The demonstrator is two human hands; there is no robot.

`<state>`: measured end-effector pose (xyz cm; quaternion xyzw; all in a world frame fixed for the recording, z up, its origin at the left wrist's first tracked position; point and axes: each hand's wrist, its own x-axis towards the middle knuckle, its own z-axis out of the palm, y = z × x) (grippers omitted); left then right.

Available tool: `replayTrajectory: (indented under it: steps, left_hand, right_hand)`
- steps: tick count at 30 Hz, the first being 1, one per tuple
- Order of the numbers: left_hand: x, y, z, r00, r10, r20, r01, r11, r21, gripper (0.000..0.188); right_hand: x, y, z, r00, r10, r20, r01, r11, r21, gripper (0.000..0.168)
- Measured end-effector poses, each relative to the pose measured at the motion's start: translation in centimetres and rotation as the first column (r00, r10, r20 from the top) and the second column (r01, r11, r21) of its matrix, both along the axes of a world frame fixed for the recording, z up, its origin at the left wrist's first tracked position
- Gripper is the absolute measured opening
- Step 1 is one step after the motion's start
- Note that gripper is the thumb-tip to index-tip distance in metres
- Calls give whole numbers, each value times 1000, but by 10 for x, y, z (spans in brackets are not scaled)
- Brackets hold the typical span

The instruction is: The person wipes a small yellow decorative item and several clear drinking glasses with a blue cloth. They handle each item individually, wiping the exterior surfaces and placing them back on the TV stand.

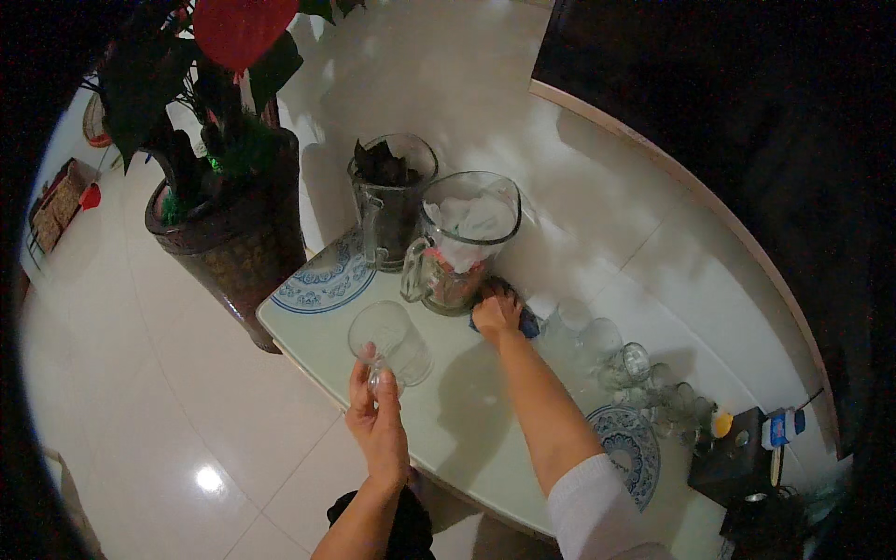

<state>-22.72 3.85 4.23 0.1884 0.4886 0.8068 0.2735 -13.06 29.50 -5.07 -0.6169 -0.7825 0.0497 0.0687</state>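
My left hand (pixel 381 437) holds a clear glass mug (pixel 400 336) by its handle, just above the pale table (pixel 455 441). The mug tilts slightly and looks empty. Farther in, my right hand (pixel 495 316) grips a bunched dark blue cloth (pixel 530 324) against the tabletop, its fingertips partly hidden. Beside that hand stands a glass pitcher (pixel 455 290) with white plastic and something reddish inside. Behind it is a second glass pitcher (pixel 381 224) filled with dark material.
A large potted plant (pixel 231 245) rises at the table's left corner. Several drinking glasses (pixel 633 364) line the wall side to the right, before a dark box (pixel 731 455) and a small blue-and-white container (pixel 778 428). Blue-patterned round prints (pixel 325 280) mark the tabletop.
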Motion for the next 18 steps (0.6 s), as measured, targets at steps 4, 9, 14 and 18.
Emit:
replayTrajectory:
  steps: [4, 9, 14, 18]
  left_hand:
    - [-1, 5, -8, 996, 40, -75, -39, 999, 5, 25]
    - [2, 3, 5, 997, 35, -68, -39, 998, -59, 39]
    - [6, -2, 8, 991, -45, -123, 34, 995, -91, 44]
    - [6, 0, -14, 978, 15, -206, -13, 1000, 12, 22]
  right_hand:
    - [12, -4, 1, 991, 112, -69, -106, 990, 92, 46]
    - [29, -30, 6, 974, 203, -103, -202, 979, 24, 40]
    - [35, -89, -7, 852, 521, -61, -515, 853, 84, 47]
    - [4, -175, 16, 620, 772, -136, -745, 635, 206, 45]
